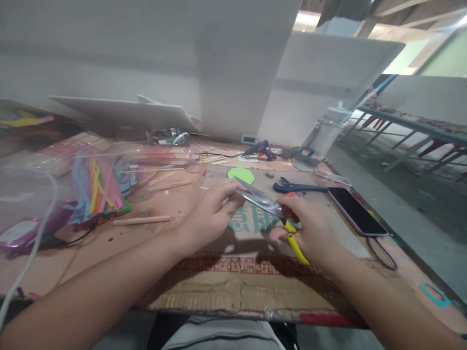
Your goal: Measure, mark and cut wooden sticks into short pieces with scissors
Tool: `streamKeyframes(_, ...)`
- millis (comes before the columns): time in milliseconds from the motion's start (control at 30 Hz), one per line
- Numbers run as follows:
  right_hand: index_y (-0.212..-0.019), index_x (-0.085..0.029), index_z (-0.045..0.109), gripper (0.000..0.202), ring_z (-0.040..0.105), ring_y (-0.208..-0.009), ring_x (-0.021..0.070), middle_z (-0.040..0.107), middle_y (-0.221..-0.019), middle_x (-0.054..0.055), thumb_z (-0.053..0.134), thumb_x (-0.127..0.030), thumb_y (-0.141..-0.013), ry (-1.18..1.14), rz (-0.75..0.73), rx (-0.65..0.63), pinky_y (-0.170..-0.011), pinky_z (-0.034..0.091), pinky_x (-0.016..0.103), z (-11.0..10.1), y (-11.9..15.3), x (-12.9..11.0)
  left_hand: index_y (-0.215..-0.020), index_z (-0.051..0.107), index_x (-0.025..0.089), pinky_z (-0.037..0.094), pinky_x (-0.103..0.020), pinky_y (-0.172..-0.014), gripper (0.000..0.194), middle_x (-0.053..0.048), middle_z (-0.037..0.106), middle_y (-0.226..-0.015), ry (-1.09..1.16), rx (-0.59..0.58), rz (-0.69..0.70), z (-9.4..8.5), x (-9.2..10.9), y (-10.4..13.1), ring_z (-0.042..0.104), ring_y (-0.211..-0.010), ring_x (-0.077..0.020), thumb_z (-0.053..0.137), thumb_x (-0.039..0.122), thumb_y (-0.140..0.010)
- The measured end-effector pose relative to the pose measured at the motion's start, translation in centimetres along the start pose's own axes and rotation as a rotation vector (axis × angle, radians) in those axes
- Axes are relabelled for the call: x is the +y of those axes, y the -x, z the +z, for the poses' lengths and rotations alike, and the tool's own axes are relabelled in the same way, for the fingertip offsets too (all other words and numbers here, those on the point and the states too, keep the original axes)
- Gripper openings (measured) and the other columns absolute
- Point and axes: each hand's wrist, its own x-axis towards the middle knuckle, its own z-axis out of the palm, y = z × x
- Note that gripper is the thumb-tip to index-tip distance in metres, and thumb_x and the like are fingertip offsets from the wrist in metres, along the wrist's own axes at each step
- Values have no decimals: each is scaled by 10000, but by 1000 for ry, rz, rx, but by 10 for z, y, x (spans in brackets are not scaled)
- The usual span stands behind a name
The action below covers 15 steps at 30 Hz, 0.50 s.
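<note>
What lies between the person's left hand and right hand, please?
In the head view, yellow-handled silver metal scissors reach from the right hand toward the left hand, with teal printed characters below.

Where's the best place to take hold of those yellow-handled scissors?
Probably take the scissors by the yellow handles, from the right, as the right hand does: the handles spread apart there, while the metal blades point toward the left hand.
</note>
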Motion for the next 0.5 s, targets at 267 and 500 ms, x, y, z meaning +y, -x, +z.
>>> streamKeyframes(267,-1107,-179,568,595,581,-741,227,606,-883,73,475,-730,-903,56,-66,13,-638,460,335,-3,-6,-2,-859,621,190,467,-276,-805,162,-16,685,-919,-86,10,-4,-3,6,-1,617,-877,-170,478,139,-914)
streamKeyframes(500,-1064,-181,593,554,580,-727,215,610,-862,62,530,-704,-895,39,-60,-15,-654,462,318,-3,-4,-3,-911,650,191,472,-272,-806,193,-17,692,-923,-77,0,13,-2,4,-1,624,-884,-166,479,102,-896)
